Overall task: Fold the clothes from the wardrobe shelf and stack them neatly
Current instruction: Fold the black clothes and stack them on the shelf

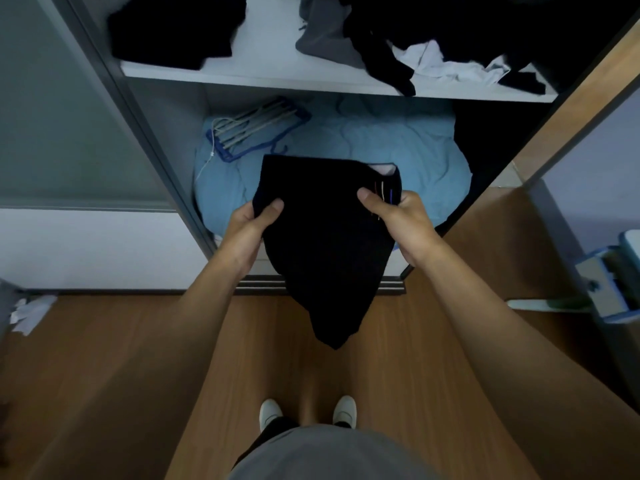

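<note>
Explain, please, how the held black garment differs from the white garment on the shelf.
The black garment hangs from the left hand and right hand; the white garment lies crumpled on the shelf. The black garment shows coloured stripes; the white garment looks plain. Neither is stacked.

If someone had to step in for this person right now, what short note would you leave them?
Left hand: grips the left edge of the black garment, thumb on top.
Right hand: grips its right edge, by the coloured stripes.
The garment hangs in the air in front of the wardrobe, not yet fully folded.
Shelf: the dark pile at the left looks folded; the grey piece, black piece and white piece lie loose at the right.
Left to do: finish this fold, stack it, then fold the loose ones.
</note>
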The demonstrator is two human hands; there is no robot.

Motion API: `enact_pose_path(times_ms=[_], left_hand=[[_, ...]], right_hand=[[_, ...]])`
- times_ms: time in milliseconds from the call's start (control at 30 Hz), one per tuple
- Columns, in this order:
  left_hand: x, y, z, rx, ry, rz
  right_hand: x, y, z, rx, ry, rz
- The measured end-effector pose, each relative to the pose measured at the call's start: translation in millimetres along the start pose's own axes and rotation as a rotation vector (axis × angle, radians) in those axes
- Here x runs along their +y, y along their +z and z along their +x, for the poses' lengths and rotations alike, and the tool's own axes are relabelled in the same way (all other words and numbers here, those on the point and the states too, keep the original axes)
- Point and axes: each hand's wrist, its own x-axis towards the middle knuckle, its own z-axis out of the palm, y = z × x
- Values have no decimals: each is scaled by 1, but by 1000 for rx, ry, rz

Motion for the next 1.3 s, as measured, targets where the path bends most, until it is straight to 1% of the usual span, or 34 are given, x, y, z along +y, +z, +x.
enact_pose_path(times_ms=[67, 100, 167, 200, 233, 333, 400, 467, 533, 600, 667, 733, 800, 833, 900, 933, 1033, 1100, 1200, 1233, 1300], left_hand=[[4, -1, -3, -90, -80, -82], [5, 0, -4, -139, -141, -50], [8, 4, -5, -220, -229, 87], [11, 8, -4, -215, -230, 137], [16, 13, -3, -176, -202, 155], [34, 30, 4, -66, -84, 84], [45, 36, 9, -62, -81, 68], [54, 33, 12, -78, -154, 106], [56, 19, 13, -140, -267, 72], [48, 0, 6, -217, -366, -4], [35, -12, -4, -235, -455, -20], [27, -10, -11, -218, -502, 26], [27, 1, -10, -184, -470, 68], [30, 8, -8, -161, -449, 62], [35, 20, -5, -112, -439, 7], [37, 24, -4, -93, -443, -14], [41, 27, -3, -67, -487, -58], [46, 23, 0, -69, -485, -133], [53, 13, 1, -136, -354, -322], [53, 9, 0, -178, -298, -342], [54, 5, -4, -270, -261, -258]], right_hand=[[-6, -1, 2, -35, 15, 32], [-9, -1, 4, -58, 29, 37], [-14, -3, 9, -100, 51, 41], [-17, -5, 11, -117, 56, 54], [-20, -9, 13, -130, 54, 84], [-19, -26, 13, -199, 50, 253], [-7, -26, 7, -223, 82, 172], [4, -17, 1, -194, 102, 121], [5, -6, -1, -117, 93, 216], [0, 0, -2, -84, 138, 322], [-7, 1, 0, -86, 234, 341], [-16, -2, 5, -86, 394, 306], [-22, -11, 11, -86, 497, 338], [-22, -14, 13, -98, 483, 411], [-12, -16, 9, -131, 375, 568], [-2, -12, 3, -144, 339, 590], [28, 3, -21, -192, 329, 468], [35, 7, -28, -149, 276, 427], [19, 4, -28, -73, 231, 536], [11, 4, -27, -69, 238, 567], [-6, 5, -23, -70, 312, 567]])
